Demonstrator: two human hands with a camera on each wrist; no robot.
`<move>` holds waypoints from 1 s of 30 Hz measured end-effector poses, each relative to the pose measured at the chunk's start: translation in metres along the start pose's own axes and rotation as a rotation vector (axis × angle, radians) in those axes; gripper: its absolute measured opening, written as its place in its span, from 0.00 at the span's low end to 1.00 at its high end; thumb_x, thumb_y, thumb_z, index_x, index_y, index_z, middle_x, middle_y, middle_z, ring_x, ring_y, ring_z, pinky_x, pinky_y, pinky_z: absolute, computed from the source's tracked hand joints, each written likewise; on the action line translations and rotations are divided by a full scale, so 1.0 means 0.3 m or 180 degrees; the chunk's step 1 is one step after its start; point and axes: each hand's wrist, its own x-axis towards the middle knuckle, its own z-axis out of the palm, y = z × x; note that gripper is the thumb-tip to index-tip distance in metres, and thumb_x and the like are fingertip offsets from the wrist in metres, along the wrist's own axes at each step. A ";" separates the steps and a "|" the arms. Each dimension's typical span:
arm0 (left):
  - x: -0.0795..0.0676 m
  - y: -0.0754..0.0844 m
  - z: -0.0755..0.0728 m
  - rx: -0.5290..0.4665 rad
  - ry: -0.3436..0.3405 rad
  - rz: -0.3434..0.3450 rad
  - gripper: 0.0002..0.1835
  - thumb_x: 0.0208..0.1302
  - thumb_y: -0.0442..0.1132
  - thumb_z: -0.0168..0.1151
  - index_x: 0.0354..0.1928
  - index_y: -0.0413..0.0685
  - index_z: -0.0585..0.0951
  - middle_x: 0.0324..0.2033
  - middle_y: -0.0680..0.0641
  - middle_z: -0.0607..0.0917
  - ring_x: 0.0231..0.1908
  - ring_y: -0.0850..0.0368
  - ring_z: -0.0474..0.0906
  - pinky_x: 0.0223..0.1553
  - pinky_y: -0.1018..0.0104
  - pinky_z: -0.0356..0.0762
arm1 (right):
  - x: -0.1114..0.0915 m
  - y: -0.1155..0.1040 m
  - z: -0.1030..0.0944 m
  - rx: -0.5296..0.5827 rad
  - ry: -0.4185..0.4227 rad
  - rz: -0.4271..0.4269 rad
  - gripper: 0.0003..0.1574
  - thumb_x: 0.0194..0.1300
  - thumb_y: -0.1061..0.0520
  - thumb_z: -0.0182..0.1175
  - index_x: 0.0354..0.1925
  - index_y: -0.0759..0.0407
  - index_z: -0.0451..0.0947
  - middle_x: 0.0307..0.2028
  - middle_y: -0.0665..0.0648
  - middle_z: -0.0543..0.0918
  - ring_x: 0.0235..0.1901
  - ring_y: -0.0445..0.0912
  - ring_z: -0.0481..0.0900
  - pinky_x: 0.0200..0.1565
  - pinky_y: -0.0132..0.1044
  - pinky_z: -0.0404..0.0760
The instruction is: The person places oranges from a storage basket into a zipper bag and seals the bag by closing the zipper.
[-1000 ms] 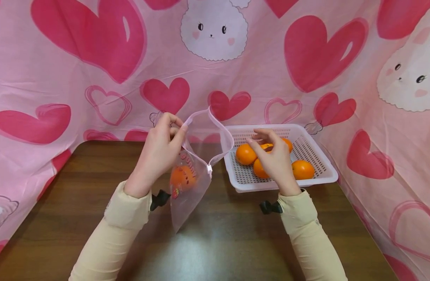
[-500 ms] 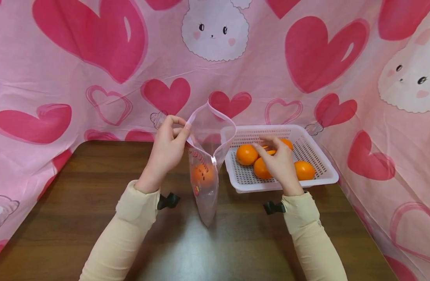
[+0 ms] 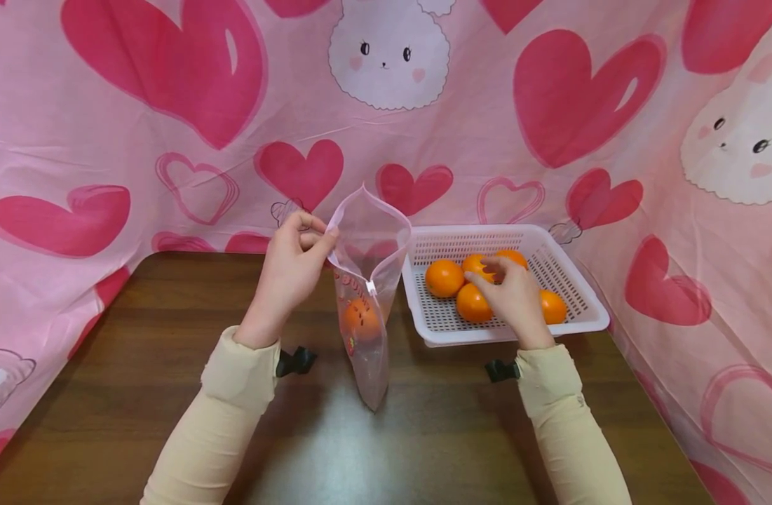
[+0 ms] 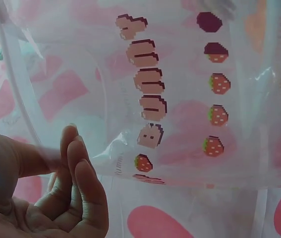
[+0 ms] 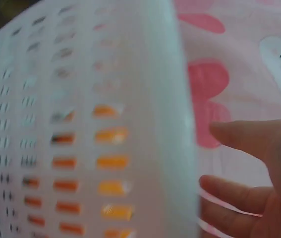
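A clear zip bag (image 3: 376, 365) with a pink-edged mouth hangs over the table, mouth wide apart. Thumb and fingers of my left hand (image 3: 291, 263) pinch its left rim. Low inside the bag sits one orange (image 3: 360, 319); in the left wrist view, printed strawberries (image 4: 219, 84) show on the plastic. My right hand (image 3: 515, 298) hovers over several oranges (image 3: 444, 278) in a white basket, its thumb and fingers spread apart. Nothing is visible between them, and the palm side is partly hidden. In the right wrist view, fingers (image 5: 244, 198) show beyond the basket wall.
The perforated white basket (image 3: 432, 335) stands on the right of the brown wooden table (image 3: 139, 365), near the cloth. Pink heart-patterned cloth (image 3: 196, 189) encloses the back and sides. A white slider (image 3: 371, 288) sits at the bag mouth's front corner.
The bag and left hand swung right, then slightly back left; the bag now hangs more upright. My right hand shifted a little right over the basket, uncovering more of the oranges.
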 end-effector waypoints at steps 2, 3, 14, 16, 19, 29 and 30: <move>0.001 0.000 -0.003 0.0037 0.0003 -0.0003 0.12 0.73 0.41 0.62 0.48 0.40 0.74 0.31 0.45 0.88 0.24 0.52 0.71 0.23 0.63 0.63 | 0.000 0.012 -0.007 -0.0208 -0.0172 0.0074 0.40 0.67 0.38 0.66 0.64 0.65 0.76 0.56 0.68 0.81 0.51 0.63 0.77 0.54 0.58 0.74; 0.002 0.000 -0.004 0.0049 0.0001 -0.0004 0.12 0.73 0.41 0.63 0.48 0.40 0.75 0.31 0.45 0.89 0.24 0.52 0.71 0.23 0.63 0.63 | 0.000 0.018 -0.009 -0.0287 -0.0278 0.0105 0.41 0.67 0.39 0.67 0.66 0.65 0.75 0.58 0.69 0.80 0.50 0.63 0.76 0.54 0.59 0.74; 0.005 0.010 0.005 0.0031 -0.0005 0.0122 0.10 0.72 0.39 0.64 0.45 0.38 0.79 0.28 0.46 0.88 0.23 0.54 0.71 0.22 0.64 0.61 | 0.029 0.085 0.001 -0.0825 -0.1084 0.0217 0.45 0.63 0.50 0.70 0.70 0.69 0.67 0.62 0.73 0.75 0.58 0.71 0.69 0.63 0.68 0.63; 0.004 0.013 0.007 0.0037 0.0005 0.0157 0.09 0.72 0.39 0.64 0.45 0.38 0.79 0.27 0.46 0.88 0.22 0.54 0.69 0.21 0.65 0.61 | 0.034 0.090 0.004 -0.0819 -0.1135 0.0197 0.46 0.61 0.49 0.71 0.70 0.70 0.68 0.61 0.73 0.76 0.56 0.69 0.71 0.62 0.66 0.64; 0.002 0.017 0.008 0.0048 0.0003 0.0207 0.09 0.72 0.38 0.64 0.44 0.38 0.79 0.26 0.46 0.88 0.20 0.54 0.67 0.20 0.65 0.60 | 0.039 0.094 0.007 -0.0765 -0.1209 0.0191 0.48 0.59 0.48 0.73 0.70 0.70 0.68 0.61 0.72 0.77 0.53 0.67 0.74 0.62 0.65 0.66; -0.004 0.016 0.011 0.0061 -0.0047 0.0227 0.09 0.72 0.39 0.64 0.44 0.38 0.79 0.26 0.47 0.87 0.20 0.50 0.67 0.20 0.63 0.61 | 0.040 0.115 0.017 -0.0524 -0.1321 0.0215 0.52 0.57 0.48 0.75 0.71 0.67 0.66 0.62 0.70 0.76 0.55 0.65 0.73 0.64 0.65 0.62; -0.005 0.016 0.011 0.0063 -0.0049 0.0220 0.10 0.72 0.39 0.64 0.44 0.38 0.79 0.26 0.47 0.87 0.20 0.50 0.67 0.20 0.63 0.62 | 0.040 0.119 0.018 -0.0526 -0.1327 0.0218 0.52 0.57 0.47 0.75 0.71 0.67 0.66 0.61 0.70 0.76 0.55 0.65 0.73 0.64 0.65 0.63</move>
